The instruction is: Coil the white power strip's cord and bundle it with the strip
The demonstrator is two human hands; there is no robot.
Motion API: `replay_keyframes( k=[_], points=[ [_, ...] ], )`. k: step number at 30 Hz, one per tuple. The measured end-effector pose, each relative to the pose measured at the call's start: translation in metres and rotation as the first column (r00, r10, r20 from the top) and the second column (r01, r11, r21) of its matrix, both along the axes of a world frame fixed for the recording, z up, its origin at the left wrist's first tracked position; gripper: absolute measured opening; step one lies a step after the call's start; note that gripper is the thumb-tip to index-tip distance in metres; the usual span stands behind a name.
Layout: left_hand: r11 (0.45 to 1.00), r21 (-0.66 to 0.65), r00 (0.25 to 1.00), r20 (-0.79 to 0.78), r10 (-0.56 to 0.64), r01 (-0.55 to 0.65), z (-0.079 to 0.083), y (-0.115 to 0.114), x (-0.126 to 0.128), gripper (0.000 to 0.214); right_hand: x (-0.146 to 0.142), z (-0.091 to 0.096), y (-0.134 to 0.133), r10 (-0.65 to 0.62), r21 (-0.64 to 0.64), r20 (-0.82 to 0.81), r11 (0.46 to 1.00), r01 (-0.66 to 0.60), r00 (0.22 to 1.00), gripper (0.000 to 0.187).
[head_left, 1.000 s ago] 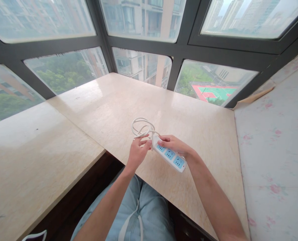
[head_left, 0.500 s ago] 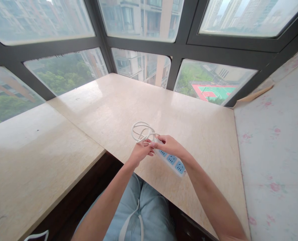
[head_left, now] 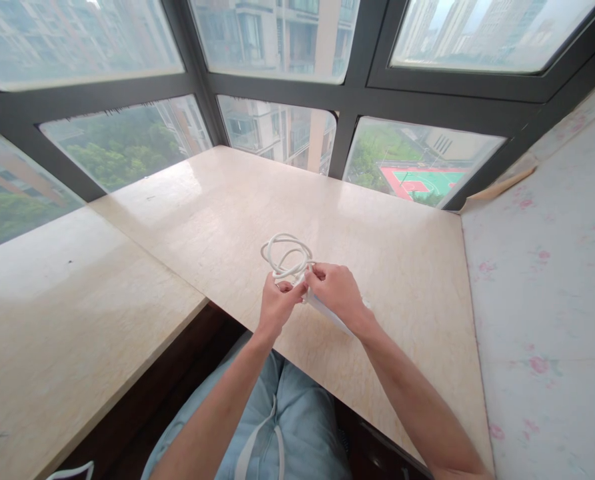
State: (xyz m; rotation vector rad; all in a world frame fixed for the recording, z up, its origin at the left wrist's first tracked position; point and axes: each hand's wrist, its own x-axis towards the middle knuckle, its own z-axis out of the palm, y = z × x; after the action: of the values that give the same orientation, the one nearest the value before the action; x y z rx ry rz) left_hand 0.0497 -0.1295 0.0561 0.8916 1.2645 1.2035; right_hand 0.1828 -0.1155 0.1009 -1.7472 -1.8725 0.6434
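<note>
Both hands were seen brought together just above the worktop (head_left: 387, 247), near its front edge. The right hand (head_left: 338, 291) was closed over the strip (head_left: 333, 316), whose white underside was turned toward the camera, with only a sliver shown below the wrist. The left hand (head_left: 276, 307) was curled shut at the strip's cord end, fingertips pressed against those of the right; exactly what was pinched there could not be told. The cord (head_left: 286, 255) was looped in a loose white coil just beyond the knuckles, resting on the marble. Pale blue trousers (head_left: 287, 420) were seen below the edge, and windows (head_left: 277, 133) were ranged behind, with floral fabric (head_left: 542, 280) spread at the right.
</note>
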Motion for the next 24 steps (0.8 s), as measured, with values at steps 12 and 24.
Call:
replay_keyframes(
  k=[12, 24],
  points=[
    [0.99, 0.126, 0.998, -0.014, -0.058, 0.059, 0.0, -0.02, 0.01, 0.059, 0.009, 0.001, 0.006, -0.079, -0.005, -0.025, 0.997, 0.079, 0.997, 0.039],
    [0.947, 0.188, 0.953, 0.207, 0.223, -0.262, 0.002, -0.012, -0.013, 0.047, 0.048, -0.007, 0.019, -0.029, -0.386, -0.166, 0.922, -0.038, 0.986, 0.022]
  ],
)
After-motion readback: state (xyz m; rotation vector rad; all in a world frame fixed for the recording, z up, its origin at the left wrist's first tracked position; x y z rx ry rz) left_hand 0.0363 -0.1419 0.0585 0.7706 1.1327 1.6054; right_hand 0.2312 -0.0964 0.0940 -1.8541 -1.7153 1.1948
